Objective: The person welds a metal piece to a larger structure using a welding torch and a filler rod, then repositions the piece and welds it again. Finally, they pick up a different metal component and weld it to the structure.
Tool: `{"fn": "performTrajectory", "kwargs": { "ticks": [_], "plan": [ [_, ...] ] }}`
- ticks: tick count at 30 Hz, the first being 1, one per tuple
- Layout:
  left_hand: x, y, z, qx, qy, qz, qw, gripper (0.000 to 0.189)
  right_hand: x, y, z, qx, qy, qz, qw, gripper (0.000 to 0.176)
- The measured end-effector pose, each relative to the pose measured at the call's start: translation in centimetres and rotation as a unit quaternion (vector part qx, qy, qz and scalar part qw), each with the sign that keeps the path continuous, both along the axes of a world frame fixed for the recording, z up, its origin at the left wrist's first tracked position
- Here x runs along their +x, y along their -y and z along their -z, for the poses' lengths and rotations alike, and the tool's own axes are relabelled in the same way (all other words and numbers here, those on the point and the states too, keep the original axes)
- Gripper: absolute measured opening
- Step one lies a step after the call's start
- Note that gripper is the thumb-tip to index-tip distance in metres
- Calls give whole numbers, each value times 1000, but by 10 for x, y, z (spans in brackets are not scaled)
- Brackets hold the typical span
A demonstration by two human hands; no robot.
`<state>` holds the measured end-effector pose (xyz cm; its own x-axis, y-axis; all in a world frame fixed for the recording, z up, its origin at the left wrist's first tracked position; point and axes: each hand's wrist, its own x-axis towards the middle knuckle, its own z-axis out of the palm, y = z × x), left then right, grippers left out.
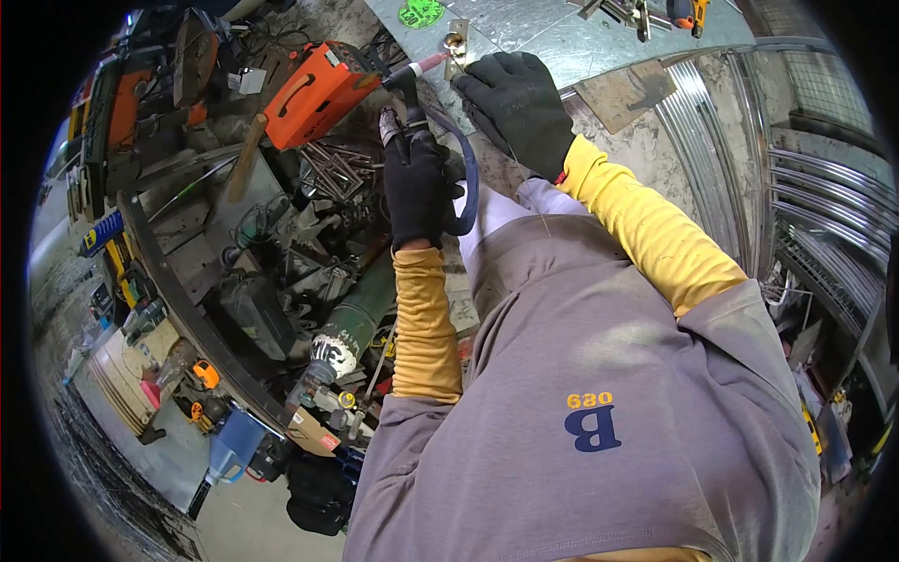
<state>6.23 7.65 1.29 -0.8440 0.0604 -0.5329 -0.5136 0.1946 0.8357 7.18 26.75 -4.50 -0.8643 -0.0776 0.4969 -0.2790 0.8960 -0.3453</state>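
Observation:
In my gloved left hand (419, 183) is a welding torch (409, 92), gripped by its black body. Its pale nozzle with a pinkish tip (431, 63) points at a small metal plate (457, 54) on the table's edge. A round brass-coloured ring (454, 41) sits on that plate. Silvery wrapping covers one finger of the left glove. My right hand (523, 108), in a dark glove, rests on the table edge beside the plate, fingers bunched and their undersides hidden. A thin wire (537, 203) runs out below it towards my lap.
An orange welding machine (314, 94) stands left of the torch, above a heap of metal rods (337, 171). The torch cable (468, 178) loops beside my left wrist. A green gas cylinder (361, 309) lies near my left forearm. Long metal tubes (702, 140) lie to the right of the metal table (562, 42).

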Motion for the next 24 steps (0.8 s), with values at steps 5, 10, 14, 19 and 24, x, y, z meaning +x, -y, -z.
{"fn": "performTrajectory", "kwargs": {
  "ticks": [5, 10, 14, 19, 24],
  "plan": [
    [-2, 5, 8, -10, -11, 15, 1000, 69, 0, 0, 1, -5, -7, 0, 1000, 28],
    [-2, 6, 11, -27, -26, 25, 999, 68, 3, 1, 6, -2, 13, 1, 1000, 27],
    [0, 5, 6, -23, -31, 28, 999, 64, 9, -2, 20, -46, -176, -1, 983, 33],
    [0, 1, 0, -11, -32, 20, 999, 64, -16, -11, 90, -151, -197, -3, 969, 36],
    [-7, 9, 5, -56, -32, 51, 997, 68, 4, -2, -2, -19, 9, -2, 1000, 35]
  ]
}}
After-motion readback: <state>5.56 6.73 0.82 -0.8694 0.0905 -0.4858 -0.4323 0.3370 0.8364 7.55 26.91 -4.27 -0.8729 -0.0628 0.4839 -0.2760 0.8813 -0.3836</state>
